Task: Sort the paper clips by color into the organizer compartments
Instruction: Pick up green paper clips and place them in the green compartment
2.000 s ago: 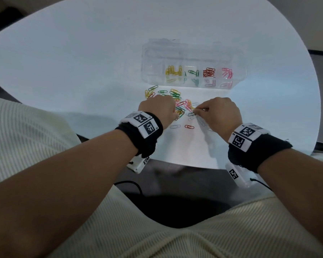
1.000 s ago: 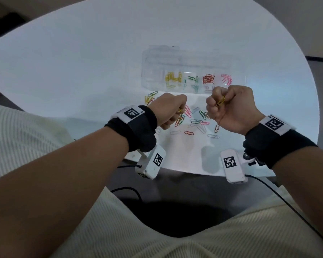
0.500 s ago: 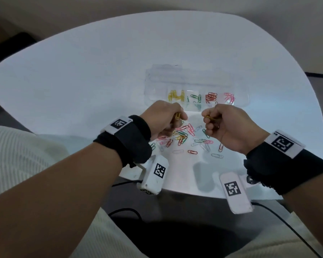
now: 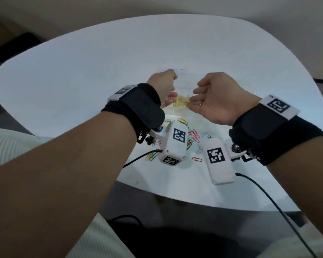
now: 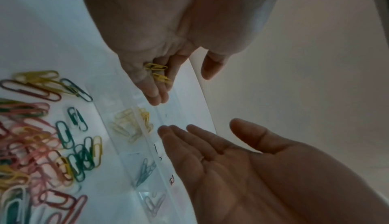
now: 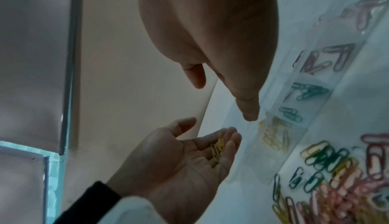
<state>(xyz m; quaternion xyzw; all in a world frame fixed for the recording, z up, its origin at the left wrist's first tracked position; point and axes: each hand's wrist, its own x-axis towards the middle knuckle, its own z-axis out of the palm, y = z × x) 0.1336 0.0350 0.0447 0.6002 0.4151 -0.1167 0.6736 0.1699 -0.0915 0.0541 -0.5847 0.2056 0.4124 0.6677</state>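
Leftmost, left hand (image 4: 165, 90) raised over the desk (image 4: 82, 71), palm tilted, fingers nearly straight, grip slack. Two yellow clips (image 5: 157, 72) lie loose on its fingers (image 5: 155, 89), cradled rather than pinched, just short of the fingertips. Directly under those fingertips: the yellow compartment (image 5: 131, 124) of the clear organizer (image 5: 145, 146), already holding a small heap of yellow clips.

Right hand (image 4: 215, 98) faces the left across a small gap, palm up, fingers straight, grip open and bare. Its fingertips hover above the same yellow compartment; the green compartment (image 6: 303, 97) sits just beside, then red and pink ones further right, each partly filled.

Nearer the body than both hands, under the wrists, the unsorted pile (image 4: 191, 135) of mixed clips spreads on the desk, well apart from either grip. One red clip (image 4: 197, 159) lies alone at its near edge.
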